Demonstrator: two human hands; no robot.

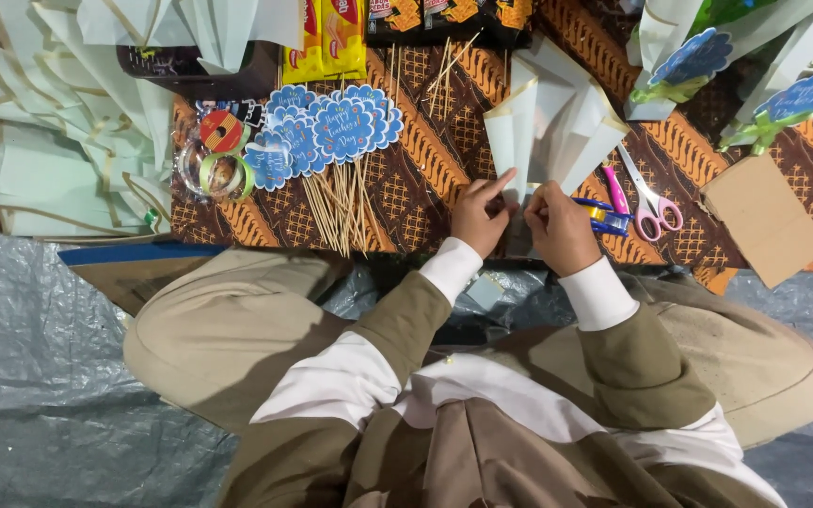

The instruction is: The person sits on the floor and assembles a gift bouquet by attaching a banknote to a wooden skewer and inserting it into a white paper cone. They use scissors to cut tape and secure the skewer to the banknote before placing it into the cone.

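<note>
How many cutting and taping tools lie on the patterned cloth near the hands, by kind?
Scissors, pink-handled: 1
Blue tape dispenser, beside the right hand: 1
Tape rolls at the left of the cloth: 2, perhaps more under the clear wrap
Total: 4 tools counted. The left hand holds none of them; both hands pinch the white paper cone.

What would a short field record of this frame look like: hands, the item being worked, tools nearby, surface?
left hand: left hand pinching the lower edge of the folded paper cone
right hand: right hand gripping the same cone's lower end
tools nearby: pink-handled scissors, blue tape dispenser
other items: blue scalloped tags, wooden skewers, cardboard piece
surface: brown patterned cloth
</note>
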